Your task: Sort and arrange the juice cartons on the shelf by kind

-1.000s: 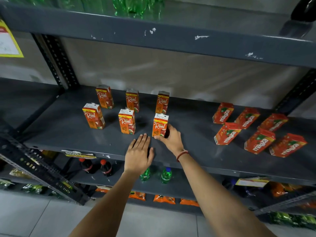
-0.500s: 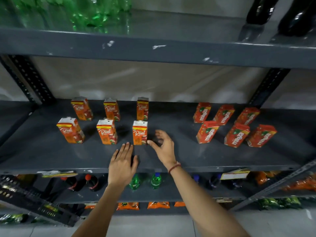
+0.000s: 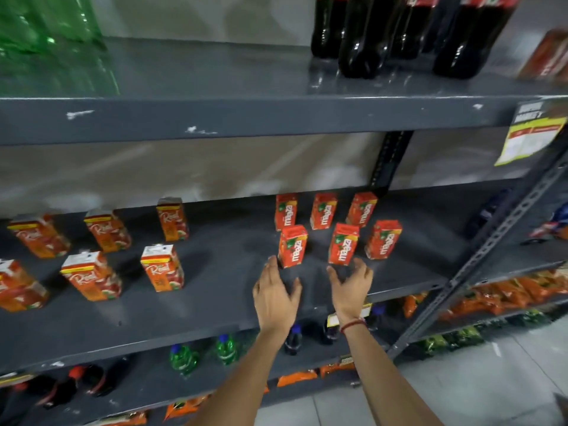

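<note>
I am holding both hands over the front part of the grey metal shelf, and neither grip is holding anything. My left hand is hovering palm down with the fingers spread loosely, its fingertips reaching just beside the base of the front-left Maaza carton; I cannot tell whether they are touching it. My right hand is opening wide, fingers curled a little and thumb out, just in front of the front-middle Maaza carton. A red thread band is sitting on my right wrist.

The Maaza cartons are standing upright in two rows of three toward the right end of the shelf: a third front one nearest the upright post, and the back row closer to the rear edge. The Real juice cartons are standing well apart from them on the left half, also in two rows, with the nearest front one and the nearest back one leaving a bare stretch of shelf between the two kinds.

On the shelf above, dark cola bottles are standing toward the right and green bottles toward the left. A yellow price tag is hanging from its front edge. Below, small soda bottles are lining the lower shelf.
</note>
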`<state>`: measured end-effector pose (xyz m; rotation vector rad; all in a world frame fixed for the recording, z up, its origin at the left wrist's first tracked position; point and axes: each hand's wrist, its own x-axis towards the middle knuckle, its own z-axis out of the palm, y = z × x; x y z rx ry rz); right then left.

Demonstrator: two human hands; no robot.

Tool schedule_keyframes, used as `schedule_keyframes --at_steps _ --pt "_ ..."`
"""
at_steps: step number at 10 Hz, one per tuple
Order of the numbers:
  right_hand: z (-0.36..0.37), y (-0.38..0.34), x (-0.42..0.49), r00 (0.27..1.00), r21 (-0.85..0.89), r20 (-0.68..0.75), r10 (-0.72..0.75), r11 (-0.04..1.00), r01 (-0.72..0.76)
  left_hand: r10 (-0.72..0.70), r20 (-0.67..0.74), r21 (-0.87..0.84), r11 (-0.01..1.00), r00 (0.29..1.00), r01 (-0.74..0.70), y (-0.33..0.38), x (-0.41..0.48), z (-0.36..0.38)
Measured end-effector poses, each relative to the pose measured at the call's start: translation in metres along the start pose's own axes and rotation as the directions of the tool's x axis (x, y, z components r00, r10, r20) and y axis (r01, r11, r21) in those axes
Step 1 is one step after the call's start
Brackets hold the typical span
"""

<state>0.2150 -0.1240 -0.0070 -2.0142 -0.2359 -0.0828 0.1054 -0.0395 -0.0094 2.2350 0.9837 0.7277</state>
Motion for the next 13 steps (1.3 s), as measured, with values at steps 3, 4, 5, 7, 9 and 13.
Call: schedule_keyframes --at_steps 3,4,5,7,9,13 --pt "0.011 0.002 0.044 0.988 -0.143 0.147 -0.051 0.987 0.072 -0.263 -0.161 -0.077 0.964 0.951 0.253 0.034 0.037 0.046" --pt "0.009 0.005 0.053 0.977 -0.128 0.197 -0.083 0.986 0.11 -0.273 -0.202 -0.063 0.962 0.941 0.266 0.033 0.038 0.051" --pt "0.008 0.007 0.053 0.973 -0.123 0.211 -0.091 0.985 0.119 -0.276 -0.189 -0.054 0.961 0.942 0.27 0.032 0.036 0.053" --pt "0.01 0.007 0.048 0.98 -0.118 0.186 -0.076 0.988 0.099 -0.257 -0.162 -0.026 0.966 0.953 0.257 0.032 0.028 0.056" --pt "0.008 0.006 0.045 0.982 -0.128 0.175 -0.068 0.988 0.091 -0.239 -0.162 0.002 0.97 0.958 0.242 0.032 0.028 0.056" --pt "-0.002 0.0 0.025 0.985 -0.065 0.173 0.005 0.998 0.007 -0.246 -0.114 0.003 0.969 0.963 0.248 0.035 0.024 0.046"
